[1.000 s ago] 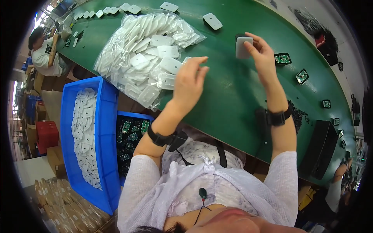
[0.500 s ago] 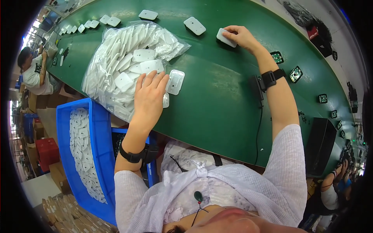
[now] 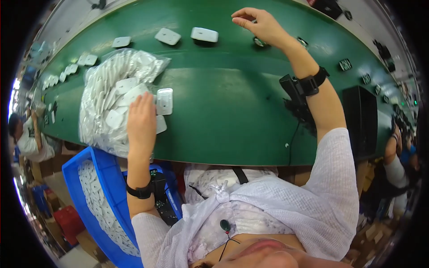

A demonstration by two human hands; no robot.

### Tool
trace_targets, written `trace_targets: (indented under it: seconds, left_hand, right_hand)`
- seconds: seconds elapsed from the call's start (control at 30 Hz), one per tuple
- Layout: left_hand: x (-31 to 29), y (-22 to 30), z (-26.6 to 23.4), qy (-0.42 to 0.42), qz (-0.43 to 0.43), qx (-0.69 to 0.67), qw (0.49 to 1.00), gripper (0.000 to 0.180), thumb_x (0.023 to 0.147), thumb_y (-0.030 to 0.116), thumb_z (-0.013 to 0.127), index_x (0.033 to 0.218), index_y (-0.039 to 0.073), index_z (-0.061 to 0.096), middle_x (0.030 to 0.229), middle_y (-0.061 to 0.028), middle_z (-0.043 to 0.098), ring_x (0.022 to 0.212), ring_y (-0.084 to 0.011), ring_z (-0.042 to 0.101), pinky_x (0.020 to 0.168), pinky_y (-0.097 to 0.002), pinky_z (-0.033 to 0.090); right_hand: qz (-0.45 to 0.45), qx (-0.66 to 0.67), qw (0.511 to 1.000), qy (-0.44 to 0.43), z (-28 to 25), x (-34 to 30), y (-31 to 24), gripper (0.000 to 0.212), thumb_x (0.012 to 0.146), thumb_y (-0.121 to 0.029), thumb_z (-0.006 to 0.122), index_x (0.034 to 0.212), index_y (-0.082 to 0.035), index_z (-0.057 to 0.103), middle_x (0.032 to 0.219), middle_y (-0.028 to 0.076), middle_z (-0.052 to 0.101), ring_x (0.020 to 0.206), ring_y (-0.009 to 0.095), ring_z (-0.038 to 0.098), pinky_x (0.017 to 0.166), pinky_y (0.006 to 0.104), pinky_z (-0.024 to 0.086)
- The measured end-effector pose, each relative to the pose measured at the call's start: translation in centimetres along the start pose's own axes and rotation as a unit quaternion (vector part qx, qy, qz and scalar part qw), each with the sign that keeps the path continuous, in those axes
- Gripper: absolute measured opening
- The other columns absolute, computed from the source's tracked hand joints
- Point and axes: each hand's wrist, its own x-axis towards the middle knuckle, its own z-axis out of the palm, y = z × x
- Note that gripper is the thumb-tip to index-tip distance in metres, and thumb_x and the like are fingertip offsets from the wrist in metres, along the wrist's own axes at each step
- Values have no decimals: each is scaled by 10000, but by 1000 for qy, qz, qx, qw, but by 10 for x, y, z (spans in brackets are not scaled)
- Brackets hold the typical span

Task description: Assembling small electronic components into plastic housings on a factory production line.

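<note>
My left hand (image 3: pixel 142 118) lies with outstretched fingers over the white plastic covers (image 3: pixel 127 85) heaped in a clear plastic bag (image 3: pixel 154 62). Next to its fingertips, on the table, is a white cover (image 3: pixel 165 102) with its hollow side up. Another white cover (image 3: pixel 161 124) shows partly beside the wrist. My right hand (image 3: pixel 263 27) is over the far part of the table, thumb and fingers apart, holding nothing. Just below it sits a small green circuit board (image 3: pixel 259 42). Left of that hand, a white cover (image 3: pixel 204 34) rests on something dark.
More covered pieces (image 3: pixel 167 36) run in a row leftward along the green table (image 3: pixel 214 138). Circuit boards (image 3: pixel 345 64) line the right side. A black box (image 3: pixel 359 120) stands at right. A blue bin (image 3: pixel 114 192) of white parts is at lower left. Co-workers sit at both sides.
My right hand has let go of the white cover and moved right, toward a circuit board. My left hand stays at the bagged covers. The whole view has shifted.
</note>
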Motion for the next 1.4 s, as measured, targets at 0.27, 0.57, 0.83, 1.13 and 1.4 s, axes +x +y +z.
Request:
trace_targets:
  seconds: [0.27,0.57,0.83,1.13,1.4]
  left_hand:
    - [31,27,-34,239,-73,-80,965,120,932,105,580,927,5,646,892,-127,607,795,-269,596,672,-366,469]
    - [36,111,0,-5,-205,-568,797,195,922,31,520,1112,40,560,814,-134,613,594,-171,603,548,-308,487]
    - [45,152,23,145,-32,-462,874,152,856,20,604,998,48,651,846,-122,585,716,-298,596,633,-355,485]
    - [57,155,32,142,-8,-501,854,125,850,66,649,968,25,637,861,-112,584,695,-288,609,612,-358,499]
    - [50,157,35,133,-32,-536,833,68,860,41,636,910,7,606,842,-107,562,620,-223,601,554,-324,482]
  right_hand:
    - [-61,-178,977,-101,-24,-135,3,177,804,-98,688,959,-36,629,913,102,605,882,271,591,785,357,481]
    - [-98,-214,971,-34,23,-178,17,124,769,-28,643,850,-39,550,872,127,504,901,332,531,742,408,451]
    - [-6,43,999,-4,41,-174,-10,82,843,23,604,882,-11,541,799,68,566,726,192,554,652,283,452]
    - [54,289,956,5,68,-149,-27,67,899,13,594,950,-14,558,812,10,575,710,72,529,638,206,435]
    - [96,324,941,34,76,-155,-28,66,921,-62,603,958,-17,572,803,3,577,704,65,519,641,193,418]
